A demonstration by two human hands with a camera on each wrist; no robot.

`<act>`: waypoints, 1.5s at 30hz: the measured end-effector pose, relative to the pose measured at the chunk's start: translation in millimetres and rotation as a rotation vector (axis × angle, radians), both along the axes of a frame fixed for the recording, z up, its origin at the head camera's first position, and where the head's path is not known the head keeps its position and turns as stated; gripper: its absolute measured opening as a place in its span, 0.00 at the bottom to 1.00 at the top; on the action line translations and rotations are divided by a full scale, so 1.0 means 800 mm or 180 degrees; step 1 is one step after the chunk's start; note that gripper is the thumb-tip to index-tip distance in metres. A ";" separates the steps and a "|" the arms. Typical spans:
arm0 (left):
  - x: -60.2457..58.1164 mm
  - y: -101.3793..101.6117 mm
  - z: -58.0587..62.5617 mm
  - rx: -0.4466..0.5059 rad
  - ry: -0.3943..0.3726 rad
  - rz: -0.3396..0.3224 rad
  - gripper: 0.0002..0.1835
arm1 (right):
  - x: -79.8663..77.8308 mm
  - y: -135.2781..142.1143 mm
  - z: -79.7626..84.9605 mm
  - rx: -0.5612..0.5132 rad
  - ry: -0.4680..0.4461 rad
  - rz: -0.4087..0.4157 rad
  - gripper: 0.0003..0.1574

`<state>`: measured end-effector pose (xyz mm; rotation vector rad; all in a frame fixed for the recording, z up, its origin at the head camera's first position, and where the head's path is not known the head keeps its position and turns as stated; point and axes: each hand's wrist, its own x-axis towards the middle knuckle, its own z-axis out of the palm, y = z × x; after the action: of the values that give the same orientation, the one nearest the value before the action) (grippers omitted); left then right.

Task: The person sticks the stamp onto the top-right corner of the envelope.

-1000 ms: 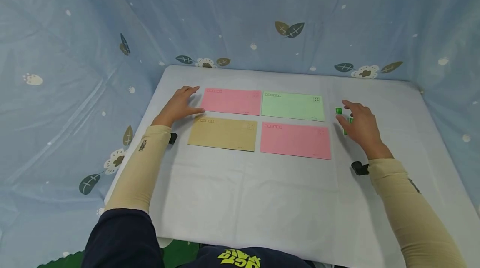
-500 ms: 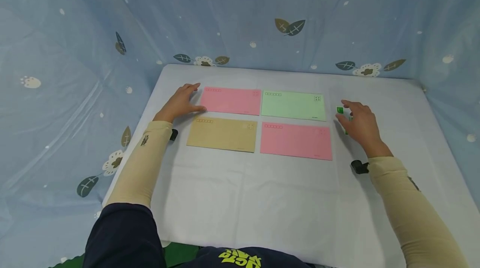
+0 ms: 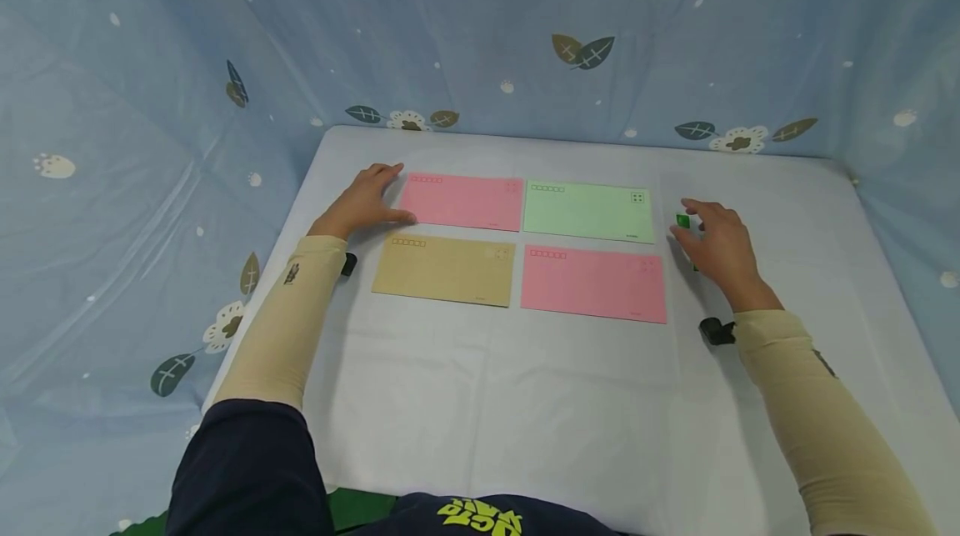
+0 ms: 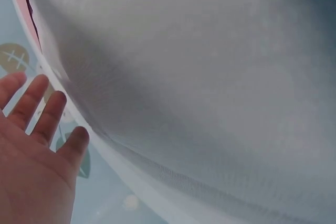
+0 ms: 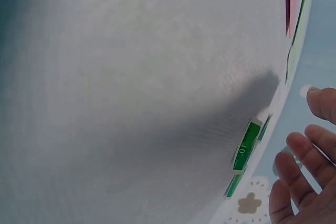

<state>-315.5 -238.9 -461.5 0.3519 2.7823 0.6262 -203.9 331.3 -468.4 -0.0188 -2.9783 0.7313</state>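
Note:
Four envelopes with printed postcode boxes lie flat in two rows on the table. Pink (image 3: pixel 463 202) and light green (image 3: pixel 588 212) ones form the far row; tan (image 3: pixel 444 269) and pink (image 3: pixel 594 284) ones form the near row. My left hand (image 3: pixel 360 201) is spread at the left edge of the far pink envelope, holding nothing. Right of the envelopes, my right hand (image 3: pixel 722 248) hovers with loosely bent fingers over small green stamp-like pieces (image 3: pixel 682 221), partly hiding them. In the right wrist view, one green piece (image 5: pixel 245 145) bears a printed number.
A white cloth covers the table (image 3: pixel 495 403). Blue patterned curtain (image 3: pixel 480 19) closes off the back and sides. Black wrist-worn devices (image 3: pixel 717 331) sit below both wrists. Green flooring (image 3: pixel 362 509) shows beyond the near edge.
The head view has shifted slightly. The right hand covers a little more of the green pieces. The envelopes lie as before, and both hands keep nearly the same pose.

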 end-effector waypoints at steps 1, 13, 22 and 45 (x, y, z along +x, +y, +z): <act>-0.001 0.000 0.000 0.0004 -0.0010 -0.0004 0.63 | 0.000 0.000 0.000 -0.0004 0.0002 -0.0002 0.34; -0.009 -0.008 -0.006 0.0058 -0.0142 -0.0111 0.63 | -0.009 0.002 0.003 -0.0037 -0.0147 -0.0070 0.34; -0.012 -0.005 -0.007 -0.0016 -0.0169 -0.0169 0.64 | -0.011 0.010 0.002 -0.0060 -0.0217 -0.0058 0.33; -0.015 0.003 -0.005 -0.0309 -0.0144 -0.0228 0.62 | -0.020 0.018 -0.004 0.0132 -0.0340 -0.0145 0.28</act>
<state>-327.1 -236.1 -465.4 0.4099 2.7316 0.4748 -220.3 345.6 -471.5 -0.1270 -3.0818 0.6844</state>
